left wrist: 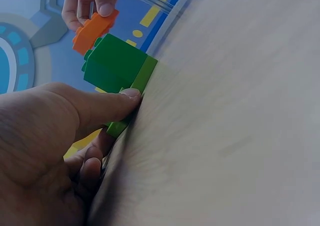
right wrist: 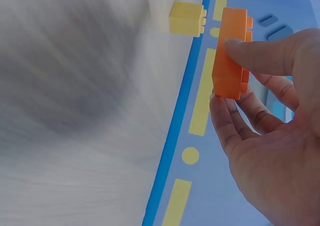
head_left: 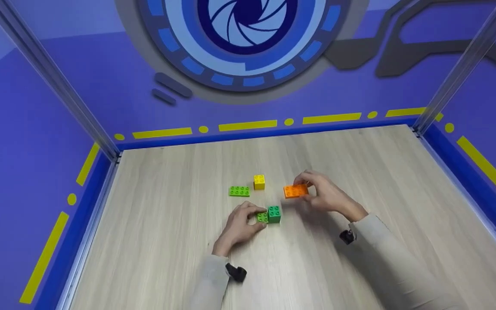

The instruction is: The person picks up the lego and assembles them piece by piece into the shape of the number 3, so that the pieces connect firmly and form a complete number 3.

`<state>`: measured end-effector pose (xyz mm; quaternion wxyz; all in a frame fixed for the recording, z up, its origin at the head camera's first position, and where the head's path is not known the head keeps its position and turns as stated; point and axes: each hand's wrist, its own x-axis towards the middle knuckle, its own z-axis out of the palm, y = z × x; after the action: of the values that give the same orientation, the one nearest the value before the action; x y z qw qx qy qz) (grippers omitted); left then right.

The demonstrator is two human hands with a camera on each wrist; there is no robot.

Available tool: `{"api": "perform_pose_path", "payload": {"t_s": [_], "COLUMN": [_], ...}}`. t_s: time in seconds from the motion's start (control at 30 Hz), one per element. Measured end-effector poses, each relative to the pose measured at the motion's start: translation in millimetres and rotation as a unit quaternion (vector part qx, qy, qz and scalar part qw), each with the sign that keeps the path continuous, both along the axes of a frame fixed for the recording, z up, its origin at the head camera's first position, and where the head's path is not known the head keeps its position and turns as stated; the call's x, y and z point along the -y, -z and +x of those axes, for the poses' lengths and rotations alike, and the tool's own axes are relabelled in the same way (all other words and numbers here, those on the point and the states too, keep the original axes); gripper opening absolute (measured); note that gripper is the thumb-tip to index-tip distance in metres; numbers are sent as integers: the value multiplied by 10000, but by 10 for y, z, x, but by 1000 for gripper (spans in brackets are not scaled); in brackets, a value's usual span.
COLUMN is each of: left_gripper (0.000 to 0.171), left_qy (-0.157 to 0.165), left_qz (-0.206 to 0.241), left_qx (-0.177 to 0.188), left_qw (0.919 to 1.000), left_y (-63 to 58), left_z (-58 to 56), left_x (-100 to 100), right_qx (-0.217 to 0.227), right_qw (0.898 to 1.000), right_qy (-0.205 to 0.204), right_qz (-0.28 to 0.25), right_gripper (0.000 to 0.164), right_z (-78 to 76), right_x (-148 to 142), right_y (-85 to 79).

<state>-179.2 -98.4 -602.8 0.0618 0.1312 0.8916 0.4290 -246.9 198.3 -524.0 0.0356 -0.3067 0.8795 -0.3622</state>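
My left hand (head_left: 240,224) pinches a flat light green toy brick (head_left: 262,217) between thumb and fingers, low on the tabletop. A taller dark green brick (left wrist: 112,63) stands on one end of that flat brick, its studs facing up in the head view. To the right and farther back, my right hand (head_left: 326,193) holds an orange brick (head_left: 293,191) by its right end. In the right wrist view the thumb lies along one long side of the orange brick, which is raised above the table with studs up.
A yellow brick (head_left: 259,182) stands behind the green pair. Left of it lies a second flat light green brick (head_left: 239,191). The wooden table (head_left: 166,241) is bounded by blue printed walls (head_left: 75,73) at the back and sides.
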Motion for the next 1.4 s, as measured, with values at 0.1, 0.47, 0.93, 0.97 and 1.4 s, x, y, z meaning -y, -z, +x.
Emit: {"api": "perform_pose_path", "payload": {"t_s": [0.1, 0.47, 0.93, 0.97, 1.4], "left_gripper": [36, 37, 36, 36, 36], "left_qy": [-9, -6, 35, 28, -5], "left_qz": [-5, -29, 7, 6, -4], "left_qx": [10, -8, -95, -94, -70], "left_qw": [10000, 10000, 9999, 10000, 10000], "left_y": [-2, 13, 10, 11, 8], "left_z": [-1, -2, -4, -6, -9], "left_x": [-1, 1, 12, 11, 2], "right_qx": [75, 82, -36, -37, 194], "right_qw": [10000, 9999, 9993, 9993, 9985], "right_qy": [13, -131, -368, -369, -508], "right_qz": [5, -22, -104, -102, -87], "right_gripper": [36, 35, 36, 35, 34], "right_z": [16, 85, 143, 147, 203], "right_x": [29, 117, 280, 290, 416], "right_y": [-23, -50, -79, -80, -74]}}
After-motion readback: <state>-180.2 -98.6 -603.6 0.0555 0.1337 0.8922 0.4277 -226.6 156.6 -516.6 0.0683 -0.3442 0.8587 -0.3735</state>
